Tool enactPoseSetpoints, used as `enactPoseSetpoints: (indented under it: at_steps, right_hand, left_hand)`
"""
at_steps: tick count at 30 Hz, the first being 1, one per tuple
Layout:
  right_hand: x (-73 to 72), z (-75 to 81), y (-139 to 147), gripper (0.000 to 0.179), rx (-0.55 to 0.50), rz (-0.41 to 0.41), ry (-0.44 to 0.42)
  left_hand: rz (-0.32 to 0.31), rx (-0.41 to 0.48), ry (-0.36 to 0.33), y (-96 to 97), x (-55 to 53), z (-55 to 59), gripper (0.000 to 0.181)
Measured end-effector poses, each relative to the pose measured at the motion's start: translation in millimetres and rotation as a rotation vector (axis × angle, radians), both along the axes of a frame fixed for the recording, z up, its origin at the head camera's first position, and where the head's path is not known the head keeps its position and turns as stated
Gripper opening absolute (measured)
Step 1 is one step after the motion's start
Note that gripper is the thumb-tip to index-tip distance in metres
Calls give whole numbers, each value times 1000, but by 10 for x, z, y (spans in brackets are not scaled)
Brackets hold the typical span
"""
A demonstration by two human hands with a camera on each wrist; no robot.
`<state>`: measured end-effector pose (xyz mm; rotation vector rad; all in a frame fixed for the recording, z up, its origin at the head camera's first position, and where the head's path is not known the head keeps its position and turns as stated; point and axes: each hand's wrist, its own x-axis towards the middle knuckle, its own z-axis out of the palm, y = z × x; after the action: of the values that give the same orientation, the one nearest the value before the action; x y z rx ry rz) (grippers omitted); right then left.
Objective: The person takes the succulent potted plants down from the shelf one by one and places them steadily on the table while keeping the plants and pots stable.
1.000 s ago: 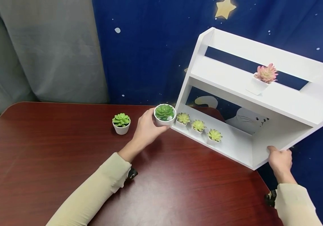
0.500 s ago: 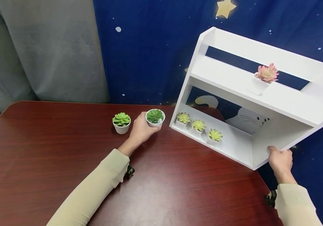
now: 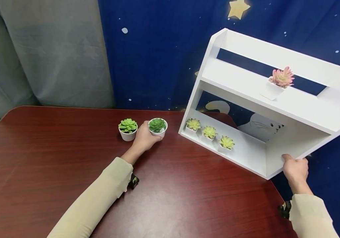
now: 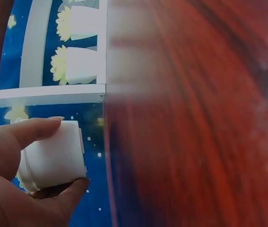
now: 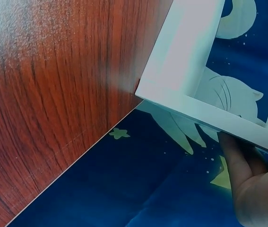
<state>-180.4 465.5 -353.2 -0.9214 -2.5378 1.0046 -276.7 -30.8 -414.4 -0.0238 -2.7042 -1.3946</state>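
My left hand [image 3: 145, 136] grips a white round pot with a dark green succulent [image 3: 157, 126], thumb and fingers around its sides. In the left wrist view the white pot [image 4: 56, 153] is between thumb and fingers. Just left of that hand stands a second round pot with a bright green succulent [image 3: 127, 129] on the table. My right hand [image 3: 295, 172] holds the right side panel of a white two-tier shelf [image 3: 244, 138], its thumb inside the panel. Several pots are on the shelf: a row of small yellow-green succulents [image 3: 209, 132] below, a pink succulent [image 3: 281, 77] above.
The dark red wooden table [image 3: 54, 172] spreads across the front, its back edge near the curtains. Behind hang a grey curtain [image 3: 63, 53] and a blue curtain [image 3: 158, 53] with stars and a cat. The shelf stands at an angle over the table's right part.
My left hand has carried the dark green succulent pot leftward and slightly nearer, away from the shelf's left corner and towards the bright green one. The right hand and shelf stay put.
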Motion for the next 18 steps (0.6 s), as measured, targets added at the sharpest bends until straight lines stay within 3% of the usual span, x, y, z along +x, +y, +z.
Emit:
enactPoseSetpoints:
  at_steps: [10,18]
  right_hand:
    - [-2,22,19,58,4,-11,11]
    - [-14,-5,11,58,7,-12,10]
  left_hand:
    - [-30,-32,4,-74,-34,-62,76]
    - [-44,-42,-86,-70,-30,-134,80]
